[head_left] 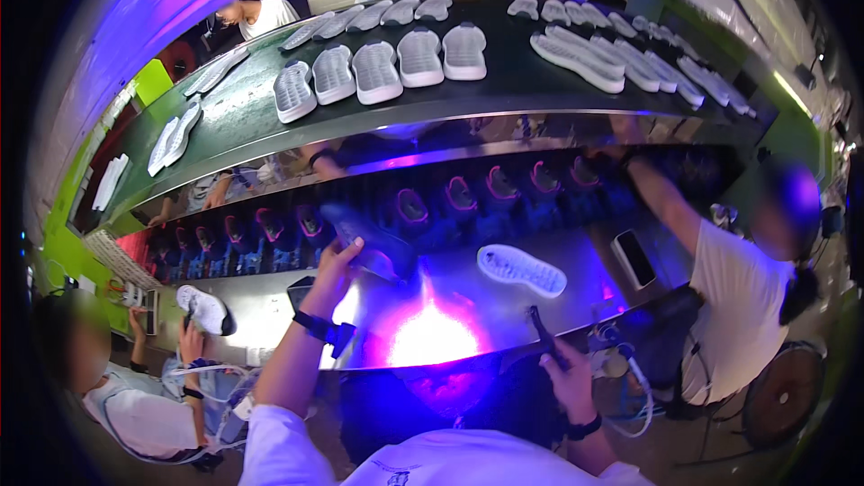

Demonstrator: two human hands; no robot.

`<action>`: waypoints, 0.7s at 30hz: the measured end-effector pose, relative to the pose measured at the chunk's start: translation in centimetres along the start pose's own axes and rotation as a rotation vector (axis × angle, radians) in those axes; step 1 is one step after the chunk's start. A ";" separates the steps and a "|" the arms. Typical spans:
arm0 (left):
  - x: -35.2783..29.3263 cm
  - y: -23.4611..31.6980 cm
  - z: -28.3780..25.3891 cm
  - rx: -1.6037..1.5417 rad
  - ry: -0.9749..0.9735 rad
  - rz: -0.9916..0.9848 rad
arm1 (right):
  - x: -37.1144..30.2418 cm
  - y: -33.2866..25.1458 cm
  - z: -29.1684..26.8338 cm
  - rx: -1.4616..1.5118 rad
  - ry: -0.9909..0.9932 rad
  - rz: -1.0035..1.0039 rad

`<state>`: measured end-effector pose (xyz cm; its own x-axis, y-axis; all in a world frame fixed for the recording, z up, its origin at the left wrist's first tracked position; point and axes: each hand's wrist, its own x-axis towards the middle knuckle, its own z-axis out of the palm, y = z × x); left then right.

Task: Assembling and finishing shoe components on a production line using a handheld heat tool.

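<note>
A person's left hand (337, 256) grips a dark shoe (373, 238), lifted just above the shiny metal worktop (270, 306), while the right hand (565, 369) is closed around a slim dark tool (543, 331) at the worktop's near edge. The two hands are well apart, with a bright pink-violet glare on the metal between them. A black band with a small device sits on the left wrist. A white shoe sole (522, 270) lies tread-up on the worktop beyond the right hand, and a phone (634, 258) rests near it, further right. Behind the worktop runs a row of dark shoes (450, 198) with pink-lit openings. Above it, a dark conveyor belt (504, 81) carries rows of white soles (387, 67). At left, a seated worker holds up a white shoe (205, 309); at right, another worker in a white shirt (738, 288) reaches towards the row of shoes.
</note>
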<state>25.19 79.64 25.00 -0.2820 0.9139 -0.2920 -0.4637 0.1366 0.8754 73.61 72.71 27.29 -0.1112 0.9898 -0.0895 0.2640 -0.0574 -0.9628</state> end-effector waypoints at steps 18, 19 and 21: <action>-24.5 -8.2 6.8 1.288 -0.197 0.704 | 1.8 -1.4 9.1 -0.199 -0.316 0.010; -24.6 -8.3 6.6 1.305 -0.214 0.722 | 1.9 -1.3 9.4 -0.210 -0.324 0.011; -24.8 -8.3 6.5 1.314 -0.224 0.736 | 2.1 -0.7 9.9 -0.040 -0.399 0.128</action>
<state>41.52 58.32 27.46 0.0756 0.9493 0.3053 0.8055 -0.2386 0.5424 63.70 73.52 25.29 -0.4357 0.8461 -0.3069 0.3358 -0.1636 -0.9276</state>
